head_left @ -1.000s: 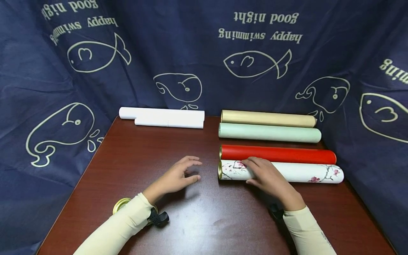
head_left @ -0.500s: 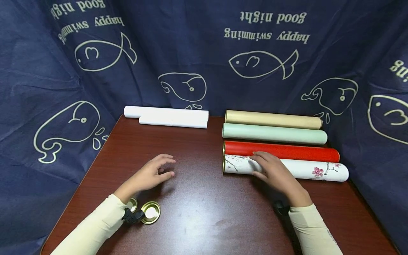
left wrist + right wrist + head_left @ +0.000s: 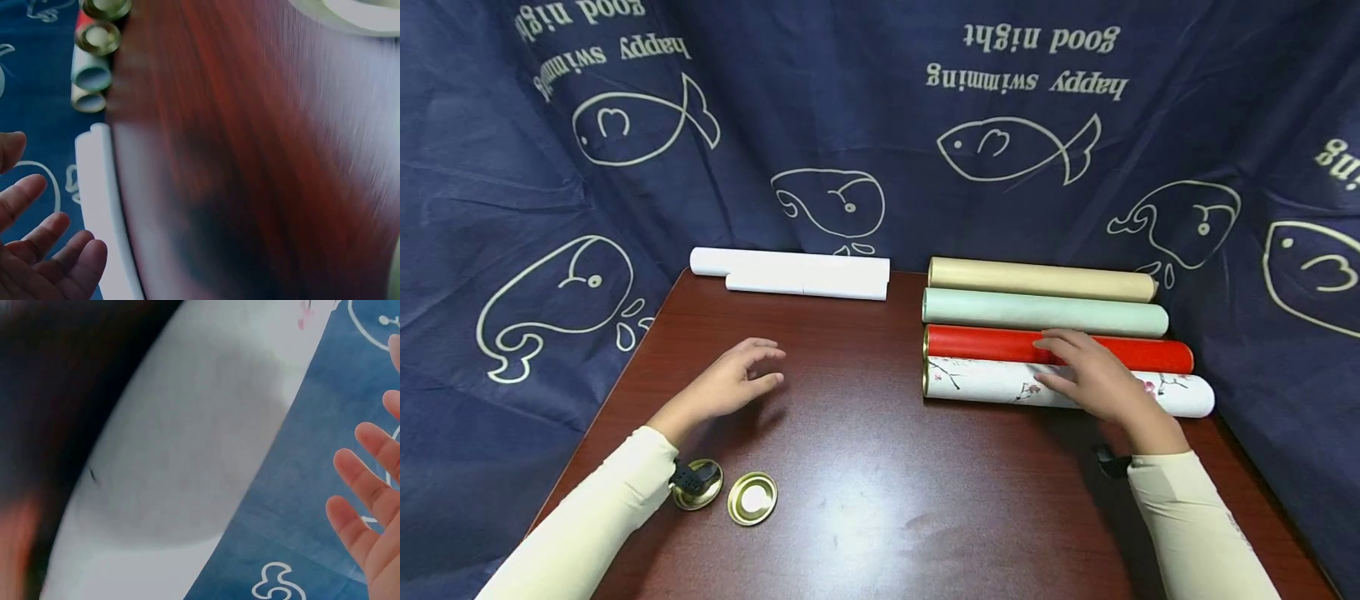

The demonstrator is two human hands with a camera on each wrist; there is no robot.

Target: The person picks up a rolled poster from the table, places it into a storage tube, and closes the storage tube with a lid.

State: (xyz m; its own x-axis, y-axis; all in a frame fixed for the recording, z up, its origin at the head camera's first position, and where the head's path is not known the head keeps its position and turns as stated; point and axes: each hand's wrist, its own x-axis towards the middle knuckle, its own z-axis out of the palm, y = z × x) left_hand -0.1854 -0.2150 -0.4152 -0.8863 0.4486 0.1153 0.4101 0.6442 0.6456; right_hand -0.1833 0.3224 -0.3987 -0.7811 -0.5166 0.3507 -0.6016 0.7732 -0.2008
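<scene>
My right hand (image 3: 1097,379) hovers over a white tube (image 3: 973,379) with a plum-blossom print, its fingers spread and loose in the right wrist view. That tube lies against a red tube (image 3: 973,343), their gold-rimmed left ends nearly level. My left hand (image 3: 722,387) is held above the table at the left, fingers relaxed and holding nothing. Near the left wrist lie two round gold lids: one lid (image 3: 752,498) shows whole, while the wrist camera partly covers the other lid (image 3: 688,502).
Behind the red tube lie a pale green tube (image 3: 1045,311) and a beige tube (image 3: 1041,277); the left wrist view shows their hollow ends. White paper rolls (image 3: 790,271) lie at the back left of the brown table (image 3: 880,517). A dark blue curtain (image 3: 820,75) encloses it.
The blossom tube and red tube have shifted slightly toward the back. My right hand has come off the blossom tube and moved right. My left hand has moved left, uncovering the lids.
</scene>
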